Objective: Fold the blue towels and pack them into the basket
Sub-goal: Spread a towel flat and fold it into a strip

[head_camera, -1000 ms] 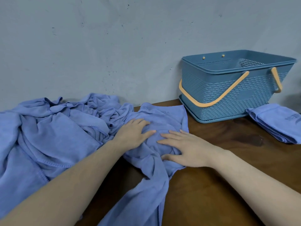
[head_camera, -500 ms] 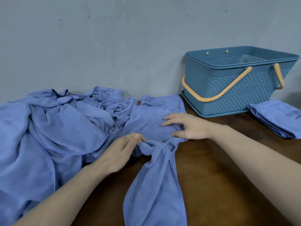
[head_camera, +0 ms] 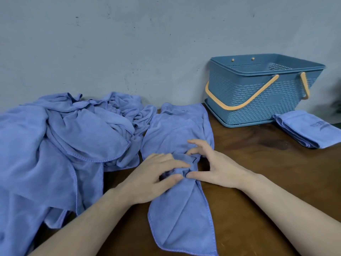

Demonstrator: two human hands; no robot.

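Observation:
One blue towel (head_camera: 177, 130) lies lengthwise on the brown table, bunched at its middle. My left hand (head_camera: 153, 174) and my right hand (head_camera: 212, 163) meet at that bunch, and the fingers and thumb of each pinch the gathered cloth. A heap of crumpled blue towels (head_camera: 60, 145) fills the left side. The blue plastic basket (head_camera: 258, 100) with orange handles stands at the back right, and what shows of its inside holds no towels. A folded blue towel (head_camera: 310, 130) lies to the right of the basket.
The brown wooden table (head_camera: 258, 182) runs up to a grey wall (head_camera: 147, 43) behind. Bare tabletop shows between the spread towel and the folded one.
My right hand has slid down from the towel's upper part to the bunched middle, meeting my left hand. Both now pinch the gathered cloth. The view has shifted slightly.

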